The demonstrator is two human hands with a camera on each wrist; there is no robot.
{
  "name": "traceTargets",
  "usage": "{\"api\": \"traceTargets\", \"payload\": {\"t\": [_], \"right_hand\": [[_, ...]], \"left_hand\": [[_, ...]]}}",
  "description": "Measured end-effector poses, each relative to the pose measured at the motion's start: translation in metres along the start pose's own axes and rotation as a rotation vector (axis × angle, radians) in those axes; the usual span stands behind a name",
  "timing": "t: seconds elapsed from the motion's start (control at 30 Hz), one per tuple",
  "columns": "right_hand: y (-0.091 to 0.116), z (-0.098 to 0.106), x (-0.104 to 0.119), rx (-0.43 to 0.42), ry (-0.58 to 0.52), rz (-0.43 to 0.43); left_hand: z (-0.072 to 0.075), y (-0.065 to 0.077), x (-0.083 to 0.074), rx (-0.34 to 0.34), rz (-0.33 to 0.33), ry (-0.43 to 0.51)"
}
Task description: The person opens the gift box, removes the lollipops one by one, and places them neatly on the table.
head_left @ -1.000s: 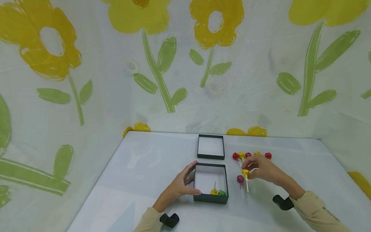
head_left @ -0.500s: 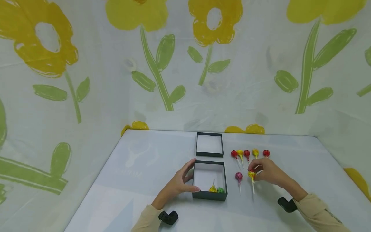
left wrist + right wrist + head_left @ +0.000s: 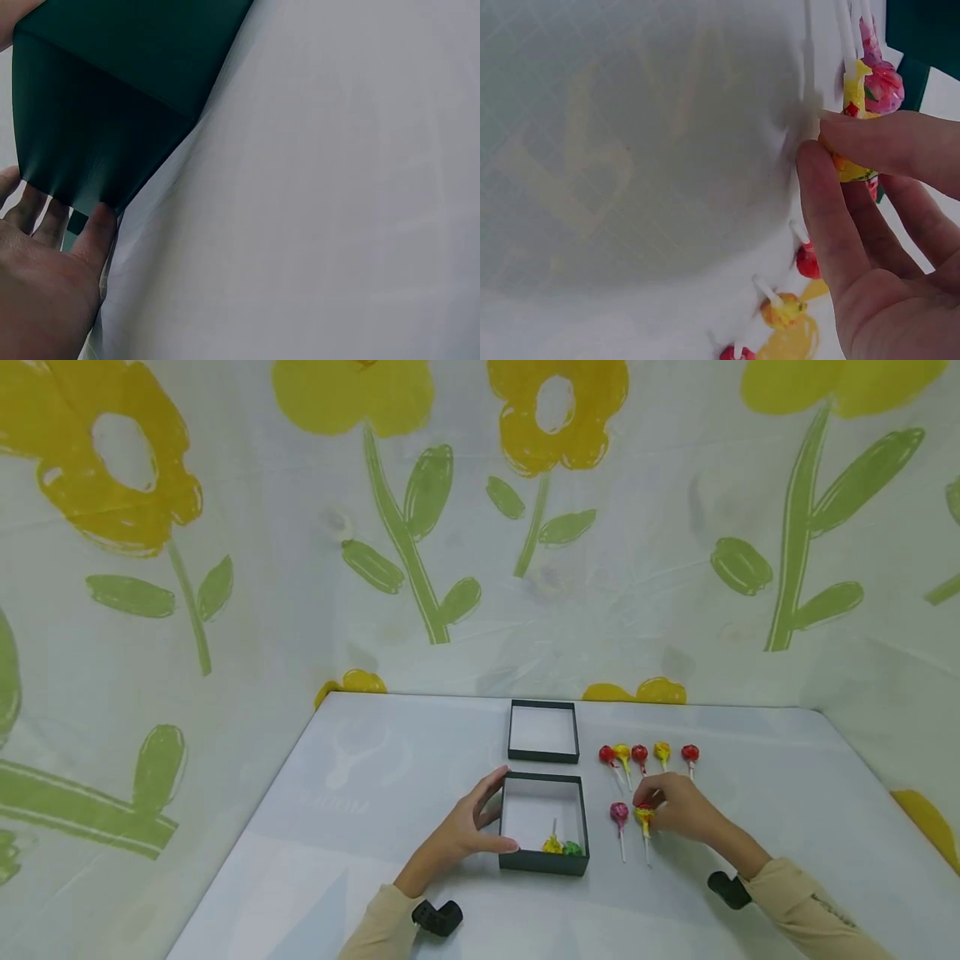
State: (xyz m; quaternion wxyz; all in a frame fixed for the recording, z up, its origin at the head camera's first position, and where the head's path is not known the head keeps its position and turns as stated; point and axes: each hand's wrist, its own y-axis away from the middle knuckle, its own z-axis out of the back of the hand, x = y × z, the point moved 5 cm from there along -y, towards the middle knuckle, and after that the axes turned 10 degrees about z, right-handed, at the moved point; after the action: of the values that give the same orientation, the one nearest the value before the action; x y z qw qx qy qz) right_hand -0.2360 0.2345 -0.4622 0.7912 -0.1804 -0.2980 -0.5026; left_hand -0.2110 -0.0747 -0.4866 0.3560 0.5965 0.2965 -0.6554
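My left hand [image 3: 467, 837] holds the left side of a dark green open-topped box [image 3: 542, 863], thumb at the near corner and fingers at the far one. Inside the box are a yellow lollipop [image 3: 552, 844] and a green lollipop [image 3: 572, 849]. My right hand [image 3: 684, 810] pinches the head of a yellow-and-red lollipop [image 3: 645, 817] between thumb and index finger, its stick pointing towards me; the right wrist view shows this pinch on the yellow wrapper [image 3: 853, 170]. Just left of it lies a pink lollipop [image 3: 618, 812] on the white table.
Behind the box lies a shallow dark-rimmed lid [image 3: 543, 730], open side up. Several lollipops form a row beyond my right hand, among them a red lollipop [image 3: 690, 752] at the right end and a yellow lollipop [image 3: 662, 751]. A flower-patterned curtain [image 3: 645, 635] surrounds the table.
My right hand has carried the yellow-and-red lollipop rightward, then slightly back left, beside the pink one. My left hand stays on the box.
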Motion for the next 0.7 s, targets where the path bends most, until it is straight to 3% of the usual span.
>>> {"api": "traceTargets", "payload": {"t": [0.7], "right_hand": [[0.0032,-0.0036,0.0063,-0.018,0.036,0.082]], "left_hand": [[0.0016,-0.0022,0.0030,0.005,-0.018,0.000]]}}
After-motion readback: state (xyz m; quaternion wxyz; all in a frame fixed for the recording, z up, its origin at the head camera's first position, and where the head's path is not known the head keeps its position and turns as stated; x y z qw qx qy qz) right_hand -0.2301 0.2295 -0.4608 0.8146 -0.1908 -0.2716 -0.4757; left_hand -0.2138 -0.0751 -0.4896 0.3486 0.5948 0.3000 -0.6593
